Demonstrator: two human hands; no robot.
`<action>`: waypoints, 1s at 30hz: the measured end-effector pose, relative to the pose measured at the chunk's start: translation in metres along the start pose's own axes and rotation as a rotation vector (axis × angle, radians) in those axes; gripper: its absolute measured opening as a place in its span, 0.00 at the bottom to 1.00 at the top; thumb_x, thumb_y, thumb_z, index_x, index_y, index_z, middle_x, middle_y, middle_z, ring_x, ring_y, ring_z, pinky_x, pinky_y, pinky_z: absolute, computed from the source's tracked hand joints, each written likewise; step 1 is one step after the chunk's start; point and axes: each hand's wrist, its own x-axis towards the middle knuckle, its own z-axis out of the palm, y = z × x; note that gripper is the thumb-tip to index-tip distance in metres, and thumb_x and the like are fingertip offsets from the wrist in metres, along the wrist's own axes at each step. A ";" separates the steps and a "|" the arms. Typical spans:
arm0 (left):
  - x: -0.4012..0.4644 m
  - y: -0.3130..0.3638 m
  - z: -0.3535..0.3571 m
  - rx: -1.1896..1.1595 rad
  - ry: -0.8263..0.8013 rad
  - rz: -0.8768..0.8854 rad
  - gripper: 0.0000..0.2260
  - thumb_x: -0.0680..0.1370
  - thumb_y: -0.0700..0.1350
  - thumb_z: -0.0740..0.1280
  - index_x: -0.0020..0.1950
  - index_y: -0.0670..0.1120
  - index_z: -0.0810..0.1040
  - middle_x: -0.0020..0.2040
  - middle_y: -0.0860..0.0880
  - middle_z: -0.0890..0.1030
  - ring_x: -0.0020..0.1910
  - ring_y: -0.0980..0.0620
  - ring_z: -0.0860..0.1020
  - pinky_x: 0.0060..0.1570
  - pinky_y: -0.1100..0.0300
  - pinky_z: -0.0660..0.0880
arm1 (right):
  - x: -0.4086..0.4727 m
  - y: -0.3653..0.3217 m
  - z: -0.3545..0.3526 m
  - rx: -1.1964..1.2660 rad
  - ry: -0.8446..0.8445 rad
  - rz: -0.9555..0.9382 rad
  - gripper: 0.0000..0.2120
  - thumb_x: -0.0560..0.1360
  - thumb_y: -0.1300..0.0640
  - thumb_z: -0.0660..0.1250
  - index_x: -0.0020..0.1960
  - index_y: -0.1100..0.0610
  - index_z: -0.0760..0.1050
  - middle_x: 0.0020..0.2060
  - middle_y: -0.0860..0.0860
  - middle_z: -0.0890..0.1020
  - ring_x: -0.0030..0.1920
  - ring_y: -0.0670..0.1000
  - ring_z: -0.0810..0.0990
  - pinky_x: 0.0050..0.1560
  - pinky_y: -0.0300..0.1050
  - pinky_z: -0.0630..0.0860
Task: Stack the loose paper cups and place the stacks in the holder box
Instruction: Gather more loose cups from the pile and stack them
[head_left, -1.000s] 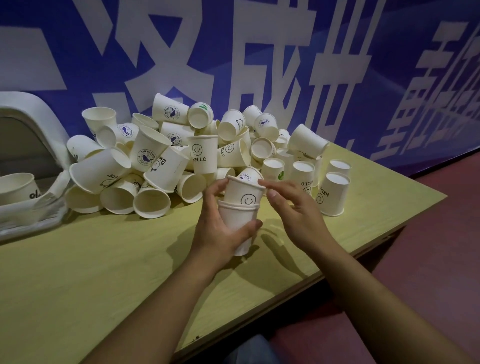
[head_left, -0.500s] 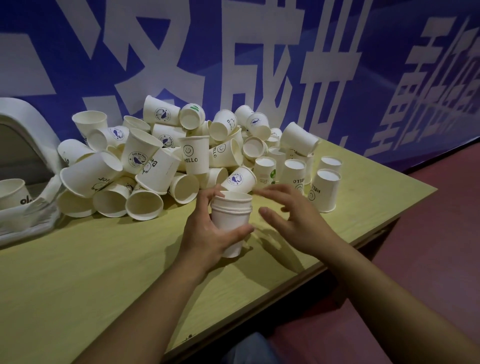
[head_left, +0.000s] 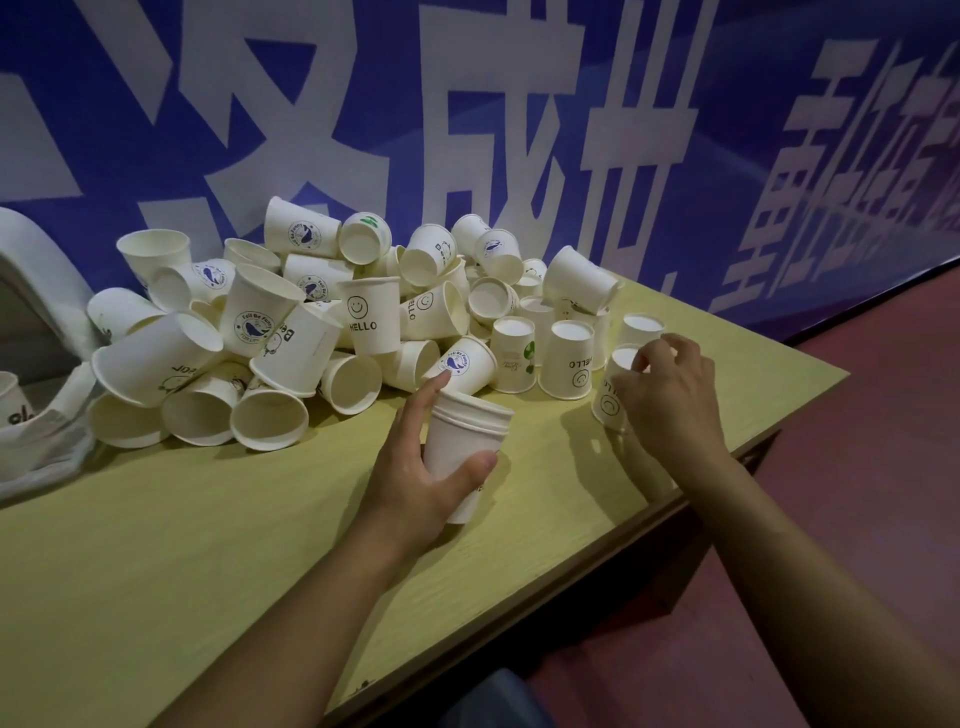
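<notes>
**Cup stacking barely begun, big pile remains**

The left hand (head_left: 415, 483) is wrapped around a short stack (head_left: 465, 441) of a few nested cups, upright above the table (head_left: 156, 571). The right hand (head_left: 665, 400) closes its fingers on an upside-down cup (head_left: 610, 402) at the pile's right edge. Dozens of loose cups (head_left: 291, 332) lie heaped behind; the holder box cannot be identified

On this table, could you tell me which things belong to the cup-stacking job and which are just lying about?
Belongs to the job:
- nested stack in the left hand
- upside-down cup under the right hand
- loose cup pile

Just there:
- blue banner
- white plastic bag
</notes>
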 end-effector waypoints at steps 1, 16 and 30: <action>0.000 -0.001 0.000 -0.003 -0.009 -0.002 0.37 0.65 0.64 0.74 0.71 0.74 0.62 0.72 0.62 0.70 0.57 0.54 0.80 0.47 0.64 0.78 | -0.001 -0.003 0.000 0.037 -0.006 0.015 0.07 0.79 0.51 0.66 0.54 0.53 0.73 0.69 0.53 0.70 0.67 0.57 0.67 0.62 0.52 0.70; -0.004 0.000 0.001 -0.059 -0.206 -0.037 0.42 0.64 0.63 0.76 0.75 0.70 0.61 0.69 0.61 0.73 0.58 0.50 0.82 0.53 0.45 0.83 | -0.060 -0.078 0.011 0.891 -0.216 -0.118 0.04 0.75 0.51 0.69 0.47 0.48 0.74 0.43 0.48 0.78 0.45 0.49 0.79 0.46 0.54 0.78; -0.003 0.007 -0.001 -0.048 -0.084 -0.004 0.38 0.62 0.65 0.73 0.68 0.68 0.61 0.62 0.65 0.72 0.50 0.65 0.79 0.42 0.65 0.80 | -0.060 -0.071 0.028 0.906 -0.204 -0.175 0.24 0.78 0.52 0.69 0.72 0.40 0.69 0.40 0.54 0.78 0.44 0.52 0.80 0.54 0.53 0.79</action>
